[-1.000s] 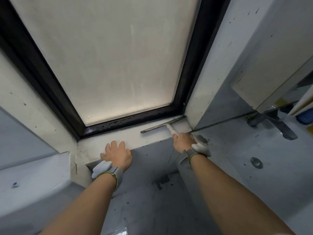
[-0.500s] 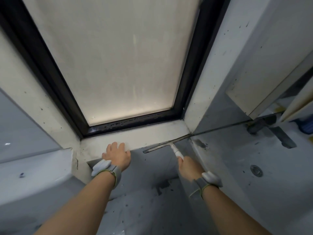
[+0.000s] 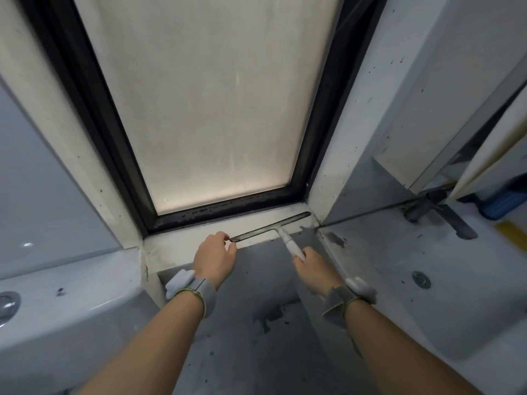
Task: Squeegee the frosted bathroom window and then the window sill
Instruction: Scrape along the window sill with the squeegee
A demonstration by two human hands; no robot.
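Right hand (image 3: 312, 266) grips the squeegee (image 3: 271, 228) by its white handle, while the left hand (image 3: 215, 256) has fingers pinched on the blade's left tip. The blade lies flat along the window sill (image 3: 182, 240), long axis eight to two o'clock, handle trailing toward five. Best kept flat under even pressure.

A tall frosted window (image 3: 211, 104) glowed with pale daylight inside a dark frame (image 3: 85, 109), set deep between speckled off-white reveals (image 3: 370, 115). Grey tiled wall (image 3: 256, 295) ran below. A white basin (image 3: 445, 283) with a faucet (image 3: 439, 212) stood at the right, a white cistern top (image 3: 65, 295) at the left.
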